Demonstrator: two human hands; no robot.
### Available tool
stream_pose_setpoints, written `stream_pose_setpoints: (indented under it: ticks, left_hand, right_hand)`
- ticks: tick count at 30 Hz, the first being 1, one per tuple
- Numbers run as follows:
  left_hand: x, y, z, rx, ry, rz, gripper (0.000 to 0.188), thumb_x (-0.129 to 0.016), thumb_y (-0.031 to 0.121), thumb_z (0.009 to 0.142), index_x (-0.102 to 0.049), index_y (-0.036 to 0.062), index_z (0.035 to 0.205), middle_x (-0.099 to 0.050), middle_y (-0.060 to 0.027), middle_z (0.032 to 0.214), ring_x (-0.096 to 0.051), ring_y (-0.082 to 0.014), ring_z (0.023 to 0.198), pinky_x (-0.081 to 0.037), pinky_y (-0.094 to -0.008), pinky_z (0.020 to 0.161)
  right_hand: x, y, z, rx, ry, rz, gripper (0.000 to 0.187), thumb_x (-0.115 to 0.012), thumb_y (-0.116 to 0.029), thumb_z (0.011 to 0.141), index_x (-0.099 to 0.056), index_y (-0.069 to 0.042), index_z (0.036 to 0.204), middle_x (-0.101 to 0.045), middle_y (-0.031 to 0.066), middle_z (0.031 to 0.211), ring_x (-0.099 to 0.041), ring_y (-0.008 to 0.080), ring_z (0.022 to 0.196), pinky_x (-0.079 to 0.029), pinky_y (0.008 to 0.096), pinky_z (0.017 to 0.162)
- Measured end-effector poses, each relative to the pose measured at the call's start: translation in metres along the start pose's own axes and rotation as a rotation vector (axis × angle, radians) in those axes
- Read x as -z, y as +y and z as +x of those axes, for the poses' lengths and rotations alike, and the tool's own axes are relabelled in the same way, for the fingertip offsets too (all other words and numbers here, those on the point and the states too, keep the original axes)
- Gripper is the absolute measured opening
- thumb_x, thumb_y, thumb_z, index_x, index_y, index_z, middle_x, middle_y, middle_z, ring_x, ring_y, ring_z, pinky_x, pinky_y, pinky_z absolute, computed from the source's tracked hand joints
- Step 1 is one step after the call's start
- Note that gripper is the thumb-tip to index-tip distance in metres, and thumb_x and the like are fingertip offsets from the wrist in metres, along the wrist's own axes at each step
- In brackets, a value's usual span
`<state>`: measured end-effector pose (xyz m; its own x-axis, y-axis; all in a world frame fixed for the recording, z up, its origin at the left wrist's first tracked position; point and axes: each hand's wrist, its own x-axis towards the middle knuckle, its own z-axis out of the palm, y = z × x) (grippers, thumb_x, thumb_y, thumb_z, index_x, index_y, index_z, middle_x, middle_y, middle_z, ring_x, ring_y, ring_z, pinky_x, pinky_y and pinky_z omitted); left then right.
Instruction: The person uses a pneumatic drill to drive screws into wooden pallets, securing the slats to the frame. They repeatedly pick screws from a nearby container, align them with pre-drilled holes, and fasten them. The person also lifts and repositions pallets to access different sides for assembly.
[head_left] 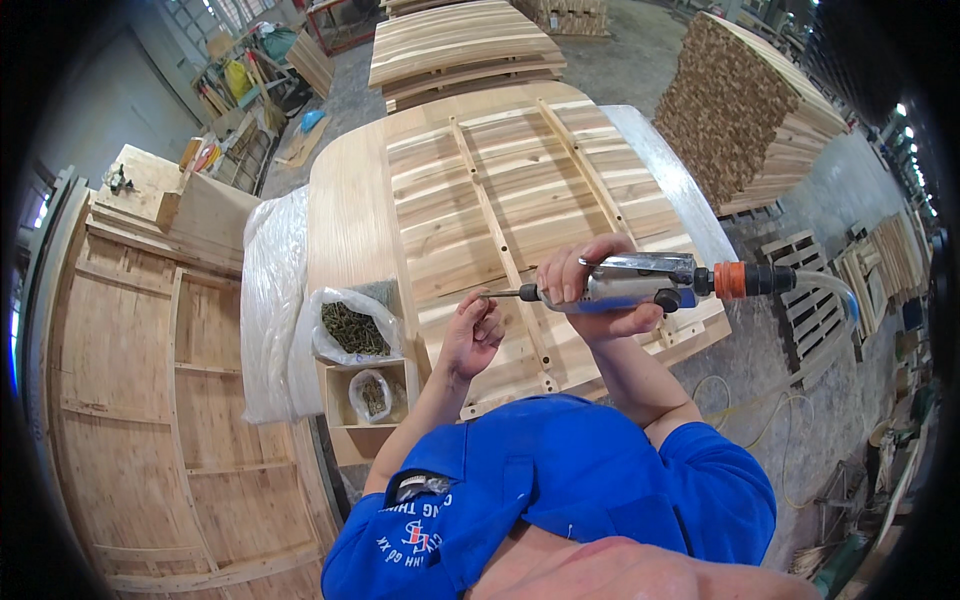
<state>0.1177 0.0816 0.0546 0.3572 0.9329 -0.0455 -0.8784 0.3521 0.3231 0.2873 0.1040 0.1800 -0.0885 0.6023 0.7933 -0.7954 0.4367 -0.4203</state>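
My right hand (566, 278) grips a silver air screwdriver (640, 284), its long bit (508, 294) pointing left. An orange and black coupling joins the tool to a clear hose (836, 286). At the tip of the bit, the fingers of my left hand (474, 338) are pinched together; whatever small piece they may hold is too small to make out. Both hands are above a large pale wooden panel (430, 215) with rounded corners. Two narrow battens (484, 200) with dark holes lie across it.
Left of the panel, a wooden box (338, 398) carries a plastic bag of screws (352, 330) and a smaller bag (372, 394). Plastic sheeting (272, 300) drapes beside it. Stacked panels (465, 45) stand beyond, a tall wood stack (745, 110) at far right, pallets (808, 290) below it.
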Motion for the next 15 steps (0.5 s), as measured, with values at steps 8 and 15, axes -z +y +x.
stream_pose_setpoints:
  ticks: [8,15]
  left_hand:
    - [-0.002,-0.004,-0.003,0.022,-0.044,-0.223,0.014,-0.053,0.017,0.089,-0.059,0.0083,0.097,-0.06,-0.0018,0.08,-0.034,-0.0032,0.047,-0.027,-0.0183,0.043]
    - [-0.011,0.001,-0.01,-0.039,0.047,0.049,0.019,-0.05,0.024,0.091,-0.059,0.0077,0.094,-0.055,0.0019,0.072,-0.032,-0.0027,0.044,-0.024,-0.0177,0.04]
  right_hand:
    - [-0.001,-0.002,-0.001,0.037,0.031,0.027,0.076,-0.055,-0.067,0.068,-0.042,-0.001,0.103,-0.051,0.0078,0.064,-0.05,0.018,0.059,-0.042,0.0333,0.06]
    - [-0.01,-0.01,-0.004,0.01,0.002,0.032,0.07,-0.06,-0.059,0.066,-0.043,-0.002,0.102,-0.052,0.0085,0.065,-0.051,0.019,0.061,-0.042,0.034,0.062]
